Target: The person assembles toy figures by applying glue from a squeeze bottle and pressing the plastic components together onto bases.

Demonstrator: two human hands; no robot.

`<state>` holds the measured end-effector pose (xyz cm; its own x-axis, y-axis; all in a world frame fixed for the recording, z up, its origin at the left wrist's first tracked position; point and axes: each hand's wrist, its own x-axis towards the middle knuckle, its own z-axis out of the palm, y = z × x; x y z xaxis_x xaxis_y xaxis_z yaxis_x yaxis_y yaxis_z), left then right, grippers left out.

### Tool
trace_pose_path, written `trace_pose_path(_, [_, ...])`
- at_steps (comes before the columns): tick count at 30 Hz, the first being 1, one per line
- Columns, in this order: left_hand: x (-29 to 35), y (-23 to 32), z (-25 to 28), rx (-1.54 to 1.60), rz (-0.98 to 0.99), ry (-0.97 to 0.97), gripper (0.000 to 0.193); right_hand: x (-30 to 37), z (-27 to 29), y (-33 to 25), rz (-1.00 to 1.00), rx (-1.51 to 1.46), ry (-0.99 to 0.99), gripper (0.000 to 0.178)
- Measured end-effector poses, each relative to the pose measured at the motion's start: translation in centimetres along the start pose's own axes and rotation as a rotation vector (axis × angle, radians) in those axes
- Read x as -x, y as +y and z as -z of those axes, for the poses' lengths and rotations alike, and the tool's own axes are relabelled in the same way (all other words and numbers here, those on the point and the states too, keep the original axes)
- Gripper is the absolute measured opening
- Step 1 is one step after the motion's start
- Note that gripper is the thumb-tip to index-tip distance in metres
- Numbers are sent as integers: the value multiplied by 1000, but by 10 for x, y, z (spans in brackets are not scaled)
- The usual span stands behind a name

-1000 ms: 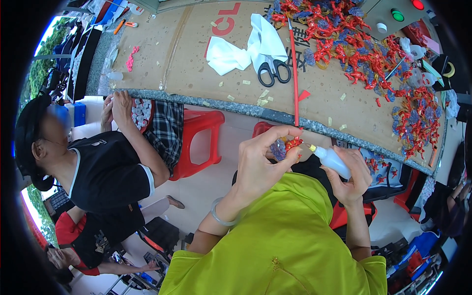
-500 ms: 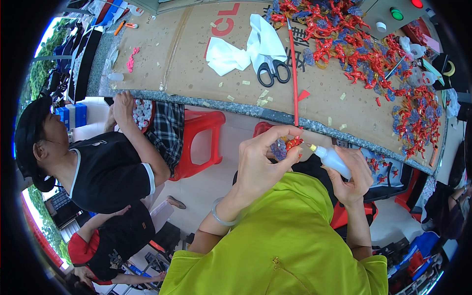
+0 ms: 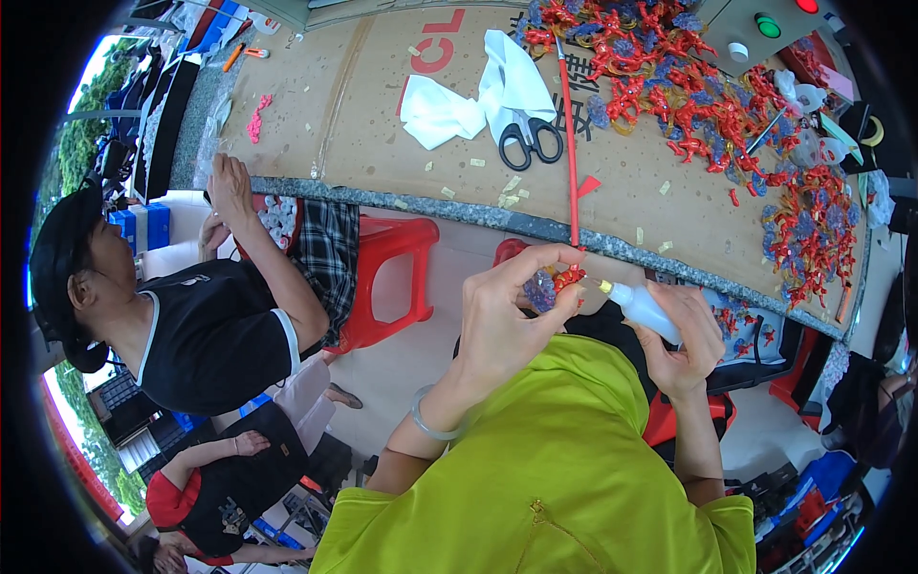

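Observation:
Between thumb and fingers, my left hand (image 3: 502, 304) pinches a small figurine (image 3: 568, 277), red with a translucent purple part. My right hand (image 3: 681, 335) is wrapped round a white squeeze bottle (image 3: 643, 308) with a narrow yellowish tip. The bottle lies tilted, its tip pointing at the red part of the figurine with a small gap between them. Both hands are held in front of my body, just off the table's near edge. Many similar red, purple and amber figurines (image 3: 660, 86) are heaped on the table's right side.
Cardboard (image 3: 363, 105) covers the stone-edged table. On it lie black scissors (image 3: 531, 143), white cloth (image 3: 440, 110), a long red stick (image 3: 571, 143) and pink pieces (image 3: 258, 120). A control box (image 3: 755, 33) stands far right. A seated co-worker (image 3: 210, 325) is at left beside a red stool (image 3: 392, 277).
My hands, the figurine and the bottle have hardly moved. The seated co-worker's raised hand has shifted a little left and up, and the person behind has moved an arm.

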<state>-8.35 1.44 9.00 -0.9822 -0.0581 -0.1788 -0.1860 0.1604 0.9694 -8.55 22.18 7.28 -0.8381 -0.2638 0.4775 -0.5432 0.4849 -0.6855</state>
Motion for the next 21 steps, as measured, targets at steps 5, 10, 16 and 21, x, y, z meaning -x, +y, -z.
trace_pose_path(5, [3, -1, -2, 12, 5, -4, 27, 4, 1, 0, -6, 4, -8, 39])
trace_pose_path(10, [3, 4, -1, 14, 10, -2, 26, 0, 4, -3, 10, 16, -8, 40])
trace_pose_path(16, [-16, 2, -2, 7, -34, -8, 32, 2, 0, 20, -76, -106, 85, 40])
trace_pose_path(21, [-2, 15, 15, -314, -231, 185, 42, -6, -13, 43, -526, -433, 308, 42])
